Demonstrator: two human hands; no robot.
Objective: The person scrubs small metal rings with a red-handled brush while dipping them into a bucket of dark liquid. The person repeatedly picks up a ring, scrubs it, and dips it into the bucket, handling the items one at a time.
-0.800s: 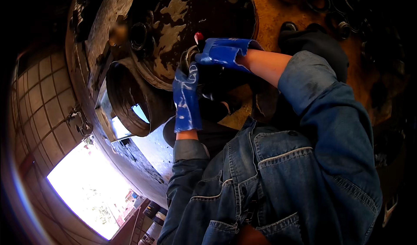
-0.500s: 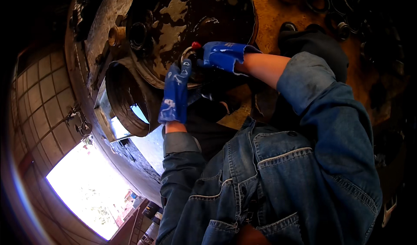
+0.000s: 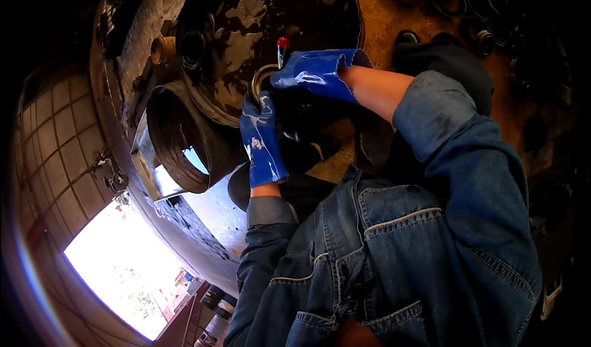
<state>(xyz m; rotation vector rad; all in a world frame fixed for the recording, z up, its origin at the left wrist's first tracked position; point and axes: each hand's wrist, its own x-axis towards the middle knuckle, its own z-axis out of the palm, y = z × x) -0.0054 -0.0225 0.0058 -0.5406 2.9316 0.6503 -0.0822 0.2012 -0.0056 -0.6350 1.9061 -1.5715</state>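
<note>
Metal ring [image 3: 257,77], over near side of round tub [image 3: 212,109], was pinched in gloved left hand [image 3: 260,135]; gloved right hand [image 3: 311,73] gripped red-tipped stick [image 3: 281,50] beside it. Since previous instant, stick's tip had risen clear of ring; ring handling apparently continued.

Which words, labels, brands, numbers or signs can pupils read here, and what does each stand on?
None can be read.
Pale container, lower left: dark marks, too small and blurred to read.
Blue left glove and right glove: pale marks, no readable lettering.
Metal ring: no readable lettering on its visible part.
</note>
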